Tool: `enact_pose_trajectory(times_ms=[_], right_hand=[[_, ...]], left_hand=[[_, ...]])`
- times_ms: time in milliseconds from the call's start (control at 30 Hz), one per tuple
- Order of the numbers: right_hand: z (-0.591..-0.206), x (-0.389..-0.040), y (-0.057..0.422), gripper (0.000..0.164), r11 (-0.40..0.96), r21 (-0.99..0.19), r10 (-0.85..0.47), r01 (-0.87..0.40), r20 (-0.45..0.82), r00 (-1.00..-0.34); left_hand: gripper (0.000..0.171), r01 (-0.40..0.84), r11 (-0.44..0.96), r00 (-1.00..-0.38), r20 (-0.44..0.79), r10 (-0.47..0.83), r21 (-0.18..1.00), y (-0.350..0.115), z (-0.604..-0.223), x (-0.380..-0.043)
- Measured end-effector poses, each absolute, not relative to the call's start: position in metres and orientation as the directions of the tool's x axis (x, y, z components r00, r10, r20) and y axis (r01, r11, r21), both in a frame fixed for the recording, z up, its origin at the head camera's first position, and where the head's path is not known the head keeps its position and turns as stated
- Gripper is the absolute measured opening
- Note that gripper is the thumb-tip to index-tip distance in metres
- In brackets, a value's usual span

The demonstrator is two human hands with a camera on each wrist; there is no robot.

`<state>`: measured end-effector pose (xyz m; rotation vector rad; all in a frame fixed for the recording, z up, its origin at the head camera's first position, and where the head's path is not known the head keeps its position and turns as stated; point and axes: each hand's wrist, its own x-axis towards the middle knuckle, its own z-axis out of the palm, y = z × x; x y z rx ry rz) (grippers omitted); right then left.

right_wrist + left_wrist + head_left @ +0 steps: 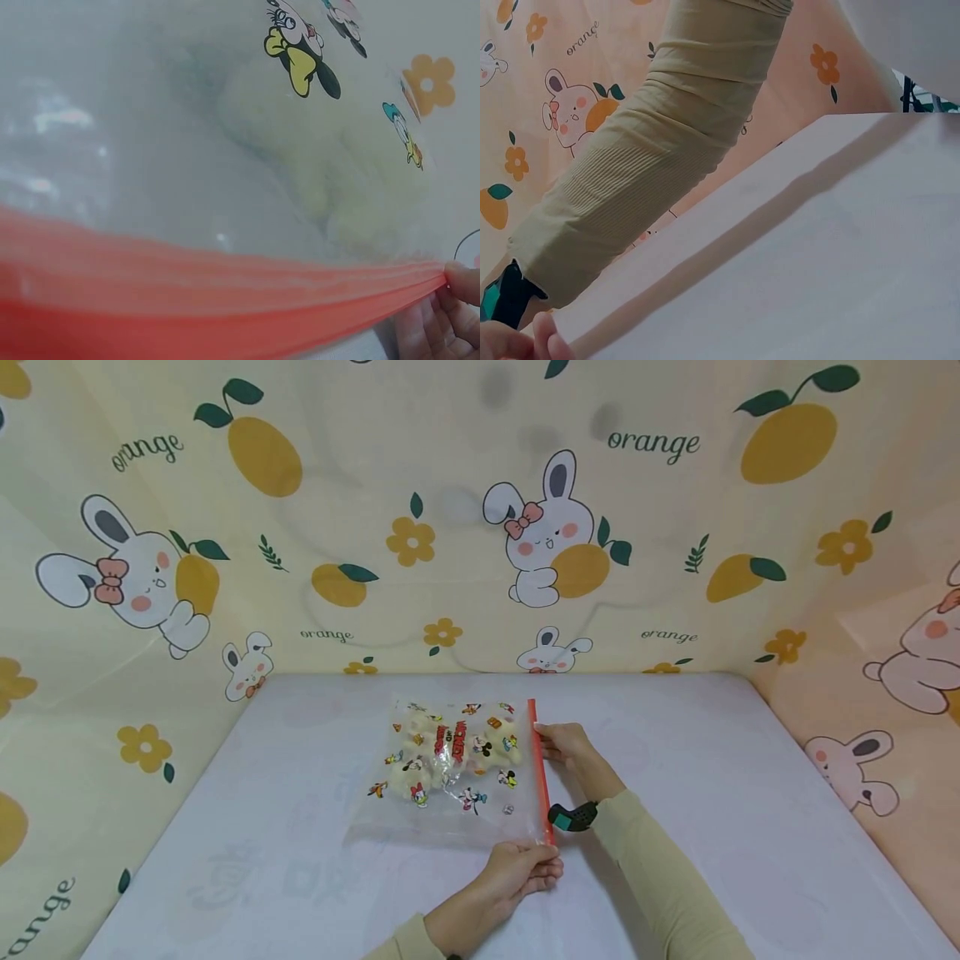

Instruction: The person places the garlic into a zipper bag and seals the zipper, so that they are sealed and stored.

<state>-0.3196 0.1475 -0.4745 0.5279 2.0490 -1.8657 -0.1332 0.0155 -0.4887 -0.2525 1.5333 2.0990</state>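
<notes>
A clear zip bag (pixel 450 810) with small cartoon prints and red lettering is at the middle of the table. Inside it shows a pale yellow, soft-looking bulky thing (pixel 285 142), blurred by the plastic. The bag's red zip strip (pixel 541 768) runs down its right side. My right hand (pixel 577 756) pinches that strip near its far end, thumb on top and fingers beneath in the right wrist view. At the strip's near end, my left hand (pixel 506 885) grips the corner between thumb and fingers. Only fingertips of the left hand show in the left wrist view.
The white table (pixel 247 827) lies under the bag. Behind and beside it hangs a cream cloth (pixel 360 468) printed with rabbits, oranges and flowers. A black wrist device (pixel 573 817) sits at my right sleeve (pixel 660 868).
</notes>
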Motion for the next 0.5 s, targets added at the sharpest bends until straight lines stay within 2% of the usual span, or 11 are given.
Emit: enact_pose_trajectory(times_ms=[500], right_hand=[[-0.4749, -0.3222, 0.1495, 0.039, 0.111, -0.867, 0.068, 0.486, -0.481, -0.874]], left_hand=[[0.021, -0.541, -0.202, -0.823, -0.465, 0.328, 0.816, 0.0137, -0.4871, -0.1369]])
